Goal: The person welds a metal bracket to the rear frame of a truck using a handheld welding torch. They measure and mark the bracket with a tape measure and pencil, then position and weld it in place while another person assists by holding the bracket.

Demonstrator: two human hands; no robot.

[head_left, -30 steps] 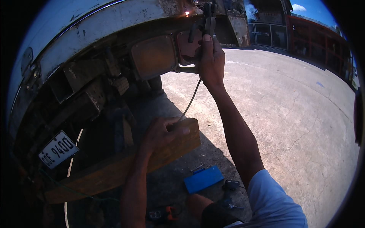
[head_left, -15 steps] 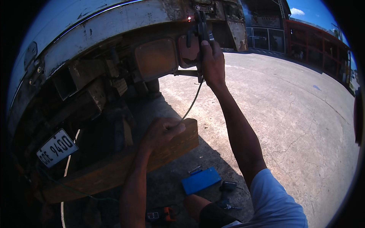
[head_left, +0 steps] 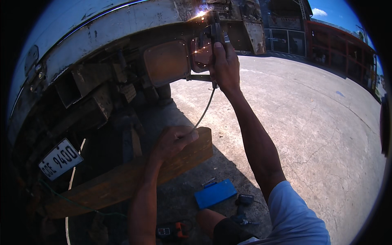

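Note:
My right hand (head_left: 227, 68) is raised and wrapped round a dark welding electrode holder (head_left: 217, 30) under the rear edge of a worn white vehicle body (head_left: 139, 22). A bright arc (head_left: 201, 14) glows at the lower metal edge, just left of the holder's top, and sparks fall past a reddish lamp (head_left: 197, 61). From the bottom of the holder a thin cable (head_left: 207, 107) curves down to my left hand (head_left: 173, 141). My left fingers are closed on that cable, above the end of a long brown beam (head_left: 118, 183). The electrode itself is hard to make out.
On the shaded concrete lie a blue box (head_left: 215, 194), a cordless drill (head_left: 241, 207) and a black-and-orange device (head_left: 171, 232). A number plate (head_left: 60, 159) hangs at lower left. An orange-brown lamp (head_left: 167, 63) and a square steel tube (head_left: 71, 92) sit under the vehicle.
The small red glow at the metal edge has become a bright arc with flying sparks. My right hand and the holder have shifted slightly down and left; my left hand stays almost still.

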